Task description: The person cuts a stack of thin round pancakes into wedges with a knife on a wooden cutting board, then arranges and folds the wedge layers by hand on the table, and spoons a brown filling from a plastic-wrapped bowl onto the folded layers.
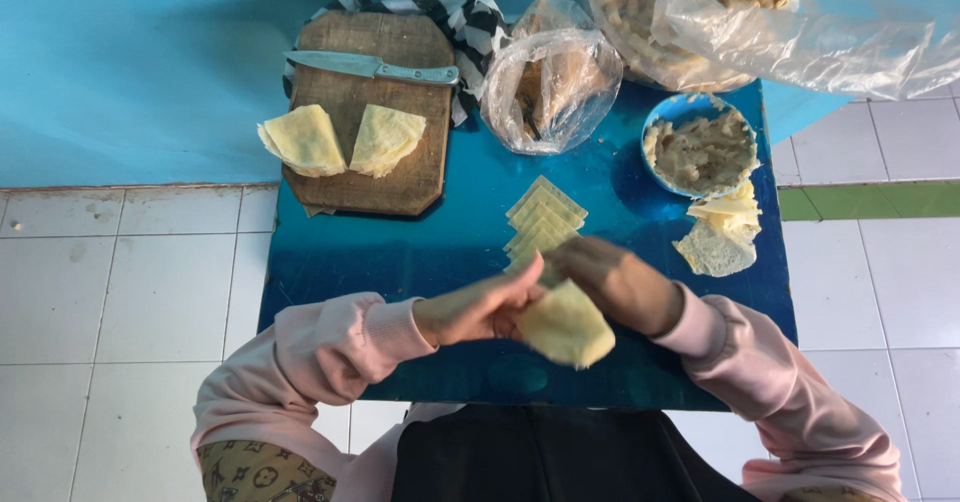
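1. Left hand (480, 307) and right hand (620, 280) meeting over the near middle of the table (330, 262), both in pale pink sleeves.
2. Between them a wrapper (566, 324): thin, pale yellow, soft, floppy, edges blurred.
3. Left fingers together, pinching the wrapper's left edge; right fingers curled over its top, exact grip impossible to tell.
4. Just beyond the hands, a strip row (542, 220): small flat rectangles, overlapped like shingles, same pale dough.
5. Far left, a board (400, 177): worn brown wood, rounded corners, scratched face.
6. On the board, two folded sheets (340, 140), wedge-shaped, creamy, slightly wrinkled, lying side by side.
7. Across the board's far end, a knife (372, 65): dull grey blade, metal handle, lying flat.
8. Under the board's far edge, a cloth (465, 17), black and white checked, crumpled.
9. Centre back, a bag (550, 77): clear plastic, puffed, brownish contents dimly seen.
10. Far right, a bowl (655, 122): round, blue rim, heaped with lumpy beige filling.
11. Beside the bowl, a scrap pile (722, 230): ragged pale pieces, loosely stacked.
12. Top right, a sack (800, 22): big crinkled clear plastic, full of short tan sticks.
13. Table glossy deep blue, reflective; floor (120, 292) of white square tiles with grey joints; wall (140, 62) flat turquoise.
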Demonstrator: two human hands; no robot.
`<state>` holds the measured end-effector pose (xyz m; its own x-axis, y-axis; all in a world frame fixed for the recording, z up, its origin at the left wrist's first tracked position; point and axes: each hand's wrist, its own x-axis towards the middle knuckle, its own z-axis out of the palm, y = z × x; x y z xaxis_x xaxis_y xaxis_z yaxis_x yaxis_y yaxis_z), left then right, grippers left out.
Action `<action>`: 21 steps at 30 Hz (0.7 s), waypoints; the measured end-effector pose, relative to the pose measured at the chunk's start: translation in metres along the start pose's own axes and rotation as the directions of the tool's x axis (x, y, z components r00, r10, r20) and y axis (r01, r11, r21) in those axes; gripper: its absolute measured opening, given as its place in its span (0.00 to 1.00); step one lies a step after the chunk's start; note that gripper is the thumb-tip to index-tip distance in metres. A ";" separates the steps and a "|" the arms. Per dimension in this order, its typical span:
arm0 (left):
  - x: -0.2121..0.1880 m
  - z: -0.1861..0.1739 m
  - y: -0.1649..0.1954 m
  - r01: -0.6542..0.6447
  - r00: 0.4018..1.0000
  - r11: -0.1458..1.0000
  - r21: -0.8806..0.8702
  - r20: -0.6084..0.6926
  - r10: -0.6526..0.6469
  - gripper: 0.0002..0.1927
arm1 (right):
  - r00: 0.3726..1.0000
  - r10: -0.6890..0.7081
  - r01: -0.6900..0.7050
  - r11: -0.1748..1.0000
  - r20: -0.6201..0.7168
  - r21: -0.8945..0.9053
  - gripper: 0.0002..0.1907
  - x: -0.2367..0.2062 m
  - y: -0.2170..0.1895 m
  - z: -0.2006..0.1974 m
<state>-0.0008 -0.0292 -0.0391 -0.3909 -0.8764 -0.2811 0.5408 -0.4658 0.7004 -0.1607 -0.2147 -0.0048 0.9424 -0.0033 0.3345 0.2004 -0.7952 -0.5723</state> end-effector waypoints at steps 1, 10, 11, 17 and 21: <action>-0.001 0.000 0.005 -0.025 0.999 0.998 -0.052 -0.034 0.023 0.48 | 0.997 0.064 -0.062 0.997 -0.035 0.043 0.14 0.000 0.000 -0.003; -0.005 0.005 0.033 -0.212 0.973 0.961 -0.178 -0.129 0.191 0.50 | 0.935 -0.185 0.168 0.982 -0.303 -0.081 0.14 -0.006 -0.018 -0.026; -0.004 0.006 0.033 -0.216 0.973 0.960 -0.176 -0.125 0.196 0.50 | 0.943 -0.201 0.184 0.979 -0.266 -0.088 0.15 -0.006 -0.018 -0.025; -0.005 0.003 0.029 -0.240 0.964 0.965 -0.104 -0.143 0.224 0.39 | 0.943 -0.284 0.249 0.948 -0.172 -0.199 0.15 -0.005 -0.016 -0.014; -0.003 0.000 0.025 -0.281 0.952 0.950 -0.136 -0.161 0.259 0.29 | 0.915 -0.387 0.336 0.889 -0.118 -0.311 0.15 -0.006 -0.012 -0.011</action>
<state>0.0138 -0.0380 -0.0212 -0.1125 -0.9749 -0.1920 0.7247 -0.2127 0.6554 -0.1713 -0.2118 0.0082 0.7530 0.2333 0.6152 0.4117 -0.8965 -0.1640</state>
